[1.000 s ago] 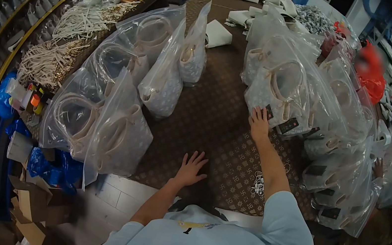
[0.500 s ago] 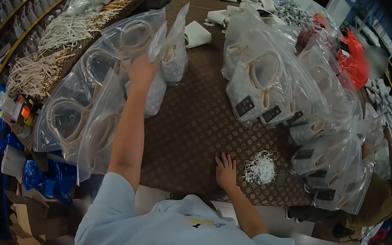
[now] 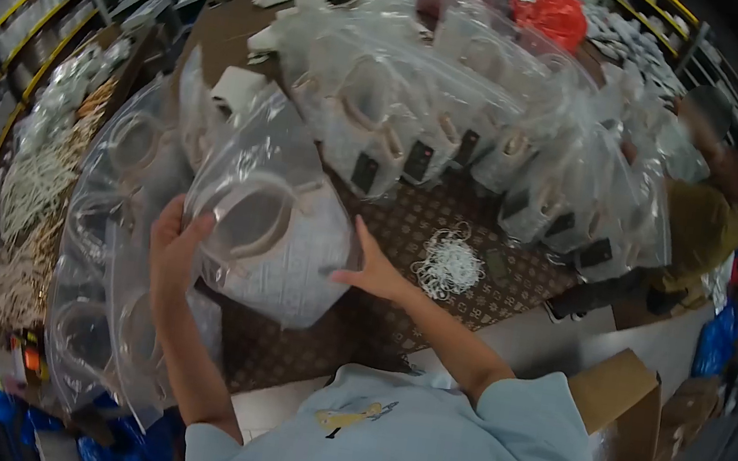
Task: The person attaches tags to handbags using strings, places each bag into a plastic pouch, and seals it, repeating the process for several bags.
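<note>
A pale handbag [image 3: 303,264] with a looped handle, inside a clear plastic bag [image 3: 258,144], is held up over the brown patterned table [image 3: 278,340]. My left hand [image 3: 176,246] grips its left side, thumb over the plastic near the handle. Against the right side rests my right hand [image 3: 378,265], with thumb and fingers spread around the edge. Below and left of my left hand stand more bagged handbags [image 3: 96,324]. A tangle of thin white string loops [image 3: 449,263] lies to the right of my right hand.
Bagged handbags with black tags [image 3: 363,175] line the table's far and right sides. A co-worker [image 3: 704,226] is at the right. Bundled straps [image 3: 32,211] lie at the left. An open cardboard box [image 3: 624,398] stands at lower right, and red plastic [image 3: 551,11] lies behind.
My left hand has brought a bagged handbag from the left group toward me. My right hand has risen from the table to its side. The view has turned right.
</note>
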`<state>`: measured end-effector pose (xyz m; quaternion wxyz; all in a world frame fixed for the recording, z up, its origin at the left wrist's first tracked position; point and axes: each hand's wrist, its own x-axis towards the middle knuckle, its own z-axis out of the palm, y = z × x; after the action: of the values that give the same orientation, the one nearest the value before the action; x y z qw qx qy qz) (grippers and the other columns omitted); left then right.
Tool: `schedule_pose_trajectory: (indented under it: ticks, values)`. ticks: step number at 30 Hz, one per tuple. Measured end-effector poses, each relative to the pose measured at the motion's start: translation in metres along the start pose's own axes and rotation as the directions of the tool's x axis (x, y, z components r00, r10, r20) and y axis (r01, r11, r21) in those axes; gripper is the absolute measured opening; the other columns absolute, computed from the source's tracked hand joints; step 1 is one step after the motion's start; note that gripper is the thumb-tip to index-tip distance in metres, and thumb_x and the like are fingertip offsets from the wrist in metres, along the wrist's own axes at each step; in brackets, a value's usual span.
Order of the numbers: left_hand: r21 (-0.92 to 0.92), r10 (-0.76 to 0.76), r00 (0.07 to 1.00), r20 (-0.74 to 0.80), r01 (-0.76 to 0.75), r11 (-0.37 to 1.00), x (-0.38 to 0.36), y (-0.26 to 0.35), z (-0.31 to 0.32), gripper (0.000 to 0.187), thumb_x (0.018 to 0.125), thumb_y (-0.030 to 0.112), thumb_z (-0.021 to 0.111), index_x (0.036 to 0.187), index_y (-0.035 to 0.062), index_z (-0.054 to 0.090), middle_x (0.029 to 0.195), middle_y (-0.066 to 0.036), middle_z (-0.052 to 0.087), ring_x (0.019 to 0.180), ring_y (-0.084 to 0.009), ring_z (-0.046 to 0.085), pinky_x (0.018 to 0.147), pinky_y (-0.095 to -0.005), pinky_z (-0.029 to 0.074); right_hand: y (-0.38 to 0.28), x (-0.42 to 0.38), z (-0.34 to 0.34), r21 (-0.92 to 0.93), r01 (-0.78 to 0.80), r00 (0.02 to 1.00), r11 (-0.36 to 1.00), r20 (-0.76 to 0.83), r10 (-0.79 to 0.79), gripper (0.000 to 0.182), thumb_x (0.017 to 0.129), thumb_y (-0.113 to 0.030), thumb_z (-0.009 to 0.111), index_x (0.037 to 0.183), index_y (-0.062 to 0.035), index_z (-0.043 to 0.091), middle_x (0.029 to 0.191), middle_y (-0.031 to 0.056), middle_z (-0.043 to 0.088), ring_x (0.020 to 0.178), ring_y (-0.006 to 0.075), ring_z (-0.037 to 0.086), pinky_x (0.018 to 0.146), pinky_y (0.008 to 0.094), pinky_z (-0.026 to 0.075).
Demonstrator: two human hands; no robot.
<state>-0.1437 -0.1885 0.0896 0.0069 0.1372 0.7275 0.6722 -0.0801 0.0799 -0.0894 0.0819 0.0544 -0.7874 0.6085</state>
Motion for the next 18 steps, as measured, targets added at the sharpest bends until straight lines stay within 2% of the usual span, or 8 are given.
schedule_pose_trajectory:
  ticks: [4, 6, 7, 12, 14, 15, 17, 18]
  values:
    - [0.061, 0.034, 0.970, 0.240, -0.050, 0.997, 0.000, -0.008, 0.042, 0.026, 0.079, 0.006, 0.062, 0.104, -0.0005, 0.056, 0.090, -0.001, 0.059, 0.080, -0.0069, 0.052, 0.073, -0.0202, 0.041, 0.022, -0.020, -0.012, -0.117, -0.175, 0.977, 0.978, -0.140, 0.158, 0.082, 0.073, -0.021, 0.073, 0.136, -0.0014, 0.024, 0.127, 0.0170, 0.044, 0.119, 0.0240, 0.042, 0.099, 0.0346, 0.033]
    - [0.120, 0.065, 0.953, 0.295, -0.104, 0.987, 0.003, -0.008, 0.055, 0.026, 0.079, 0.004, 0.062, 0.104, -0.0007, 0.055, 0.091, -0.001, 0.058, 0.082, -0.0078, 0.052, 0.074, -0.0208, 0.041, 0.025, -0.031, -0.023, 0.193, -0.301, 0.931, 0.934, -0.155, 0.332, 0.070, 0.074, -0.025, 0.071, 0.131, -0.0066, 0.034, 0.110, 0.0156, 0.056, 0.103, 0.0250, 0.054, 0.089, 0.0346, 0.042]
    - [0.092, 0.053, 0.954, 0.296, -0.084, 0.992, 0.006, -0.010, 0.058, 0.027, 0.078, 0.004, 0.062, 0.104, -0.0010, 0.055, 0.091, -0.001, 0.058, 0.082, -0.0086, 0.052, 0.075, -0.0218, 0.041, 0.021, -0.032, -0.028, 0.187, -0.265, 0.940, 0.946, -0.170, 0.297, 0.063, 0.077, -0.023, 0.068, 0.129, -0.0068, 0.036, 0.099, 0.0126, 0.060, 0.091, 0.0227, 0.059, 0.081, 0.0330, 0.047]
    - [0.105, 0.064, 0.941, 0.332, -0.105, 0.989, 0.018, -0.016, 0.056, 0.033, 0.074, 0.002, 0.063, 0.106, -0.0005, 0.054, 0.091, -0.003, 0.058, 0.082, -0.0110, 0.052, 0.078, -0.0246, 0.041, 0.030, -0.039, -0.048, 0.065, -0.235, 0.954, 0.970, -0.176, 0.243, 0.054, 0.079, -0.023, 0.065, 0.125, -0.0058, 0.042, 0.100, 0.0116, 0.060, 0.090, 0.0220, 0.060, 0.081, 0.0323, 0.047]
    - [0.386, 0.136, 0.953, 0.269, -0.236, 0.892, 0.005, 0.009, 0.065, 0.034, 0.071, 0.002, 0.064, 0.104, 0.0000, 0.055, 0.085, -0.005, 0.058, 0.078, -0.0119, 0.053, 0.074, -0.0253, 0.043, 0.030, -0.047, -0.053, 0.025, -0.265, 0.952, 0.964, -0.156, 0.265, 0.051, 0.080, -0.023, 0.064, 0.123, -0.0056, 0.044, 0.101, 0.0116, 0.060, 0.090, 0.0218, 0.060, 0.081, 0.0319, 0.047]
    - [0.386, 0.131, 0.954, 0.268, -0.231, 0.893, 0.003, 0.015, 0.067, 0.034, 0.071, 0.002, 0.064, 0.104, 0.0000, 0.055, 0.085, -0.005, 0.058, 0.078, -0.0119, 0.053, 0.074, -0.0253, 0.043, 0.026, -0.050, -0.056, 0.022, -0.284, 0.945, 0.958, -0.160, 0.284, 0.048, 0.080, -0.023, 0.064, 0.122, -0.0059, 0.046, 0.104, 0.0124, 0.059, 0.092, 0.0220, 0.060, 0.082, 0.0318, 0.047]
    - [0.482, -0.010, 0.939, 0.345, -0.168, 0.860, 0.001, 0.023, 0.069, 0.030, 0.069, 0.004, 0.066, 0.098, -0.0006, 0.057, 0.079, -0.008, 0.059, 0.075, -0.0129, 0.054, 0.068, -0.0269, 0.044, 0.002, -0.049, -0.058, 0.020, -0.308, 0.939, 0.951, -0.154, 0.307, 0.046, 0.080, -0.024, 0.063, 0.120, -0.0062, 0.047, 0.107, 0.0132, 0.058, 0.095, 0.0222, 0.059, 0.082, 0.0317, 0.046]
    - [0.485, -0.014, 0.940, 0.340, -0.163, 0.859, 0.000, 0.020, 0.069, 0.030, 0.069, 0.004, 0.066, 0.098, -0.0006, 0.057, 0.079, -0.008, 0.059, 0.075, -0.0129, 0.054, 0.068, -0.0269, 0.044, -0.028, -0.044, -0.060, -0.062, -0.162, 0.960, 0.985, -0.242, 0.143, 0.048, 0.080, -0.021, 0.065, 0.121, -0.0056, 0.046, 0.112, 0.0134, 0.055, 0.101, 0.0228, 0.056, 0.086, 0.0325, 0.045]
